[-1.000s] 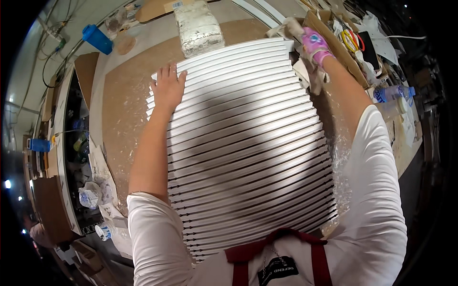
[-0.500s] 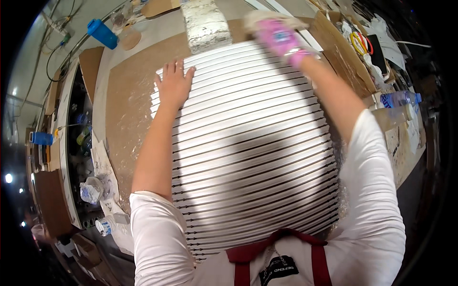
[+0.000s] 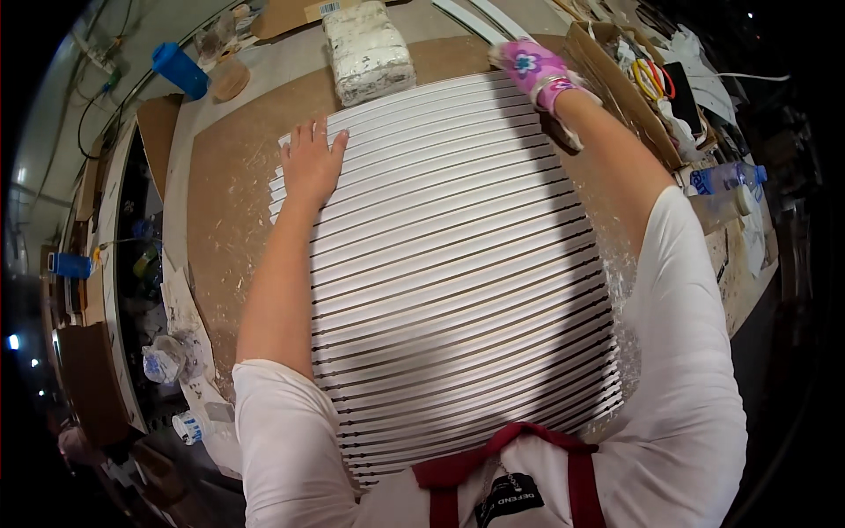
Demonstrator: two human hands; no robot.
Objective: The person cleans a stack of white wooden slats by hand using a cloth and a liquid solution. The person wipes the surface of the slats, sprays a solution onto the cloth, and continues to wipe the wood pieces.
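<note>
Many long white slats (image 3: 440,220) lie side by side across the table, forming a wide ribbed sheet. My left hand (image 3: 312,163) rests flat, fingers spread, on the far left ends of the slats. At their far right corner is my right hand (image 3: 532,70), in a pink glove with a flower print. A beige cloth (image 3: 569,136) shows beneath its wrist, and the hand appears closed on it, though the fingertips are partly hidden. Just beyond the farthest slat stands a worn, white-crusted block (image 3: 370,57).
Brown board (image 3: 229,176) covers the table under the slats. An open cardboard box (image 3: 616,97) with scissors and scraps stands far right, near plastic bottles (image 3: 726,180). At the far left are a blue bottle (image 3: 180,70) and a round tub (image 3: 231,79). White strips (image 3: 471,19) lie beyond the slats.
My right hand has shifted a little to the right; the cloth, earlier stretched beyond the hand, now trails under its wrist. My left hand stays on the slat ends.
</note>
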